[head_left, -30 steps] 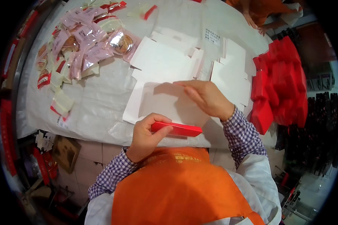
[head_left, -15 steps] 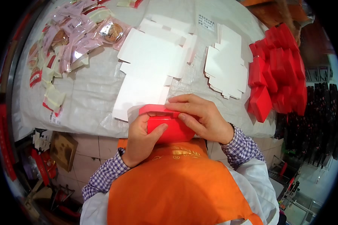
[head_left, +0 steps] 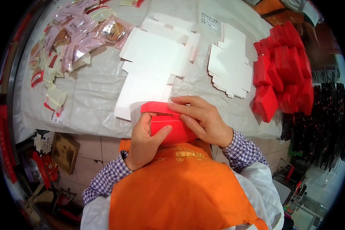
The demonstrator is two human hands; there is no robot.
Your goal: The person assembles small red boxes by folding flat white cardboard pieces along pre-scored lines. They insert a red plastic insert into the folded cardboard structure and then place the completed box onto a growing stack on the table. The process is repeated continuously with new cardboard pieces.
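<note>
A small red cardboard box (head_left: pixel 172 131) is between my hands, close to my orange apron at the table's near edge. My left hand (head_left: pixel 145 140) grips its left side, thumb across the red front panel and fingers tucked under the flap. Along the upper right edge lies my right hand (head_left: pixel 203 120), its thumb and fingers closed on the flap. A narrow gap shows between flap and front panel; the box's inside is mostly hidden. Just beyond the hands, flat white box blanks (head_left: pixel 151 65) lie on the table.
Wrapped round pastries (head_left: pixel 80 36) are heaped at the far left. A stack of white blanks (head_left: pixel 230 63) lies right of centre, near a printed label (head_left: pixel 209 21). Folded red boxes (head_left: pixel 283 73) are piled at the table's right edge. An orange garment (head_left: pixel 278 13) shows at the far right.
The flap and front panel of the red box stand slightly farther apart. My hands keep their hold. At the far right, more of the orange garment and a pale sleeve has come into view.
</note>
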